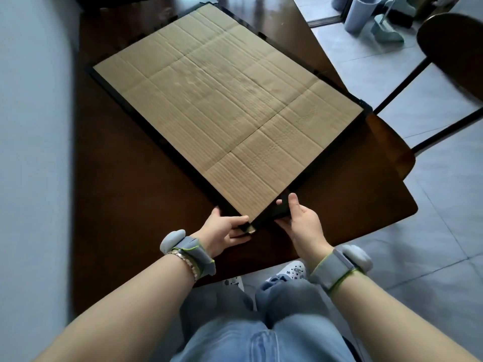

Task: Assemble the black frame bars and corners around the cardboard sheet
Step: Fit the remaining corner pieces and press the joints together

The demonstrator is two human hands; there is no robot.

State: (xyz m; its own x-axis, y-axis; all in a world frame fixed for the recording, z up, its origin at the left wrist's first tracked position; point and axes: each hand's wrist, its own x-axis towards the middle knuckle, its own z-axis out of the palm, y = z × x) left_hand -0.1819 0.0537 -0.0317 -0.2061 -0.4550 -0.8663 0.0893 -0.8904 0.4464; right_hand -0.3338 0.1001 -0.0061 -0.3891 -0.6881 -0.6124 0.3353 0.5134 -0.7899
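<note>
Brown corrugated cardboard sheet (pixel 222 100), flat and turned diagonally on the dark wooden table (pixel 125 205), creased with a grid of fold lines. Edged in black on every visible side. One long bar (pixel 146 137) along the side toward the table's left edge. Another, the near bar (pixel 326 163), along the side toward the table's right edge. Far-right corner of the frame (pixel 366 108) reaching that right edge. Nearest corner of the sheet close to the table's near edge, between the two hands.

Left hand (pixel 224 231) at that nearest corner, fingers curled underneath and thumb laid on top, gripping the black corner piece (pixel 244 227). A sliver of bare cardboard showing just beside it. Right hand (pixel 300 218) near the left, fingers wrapped round the end of the near bar, thumb raised along the bar's outer side. Both hands partly closed round black frame parts, neither lying flat.

Grey wrist straps (pixel 337 267) with green trim on both forearms, plus a metal bracelet (pixel 188 265) on the left wrist. Blue jeans (pixel 261 335) and white clogs (pixel 292 270) below the table's near edge.

Around the table: pale tiled floor (pixel 431 231), a dark wooden chair (pixel 392 145) drawn up at the right edge, a pale cylindrical bin (pixel 359 14) and something teal, perhaps a broom (pixel 389 32), beyond the far-right corner. Blue-grey wall (pixel 31 152) along the left edge.
</note>
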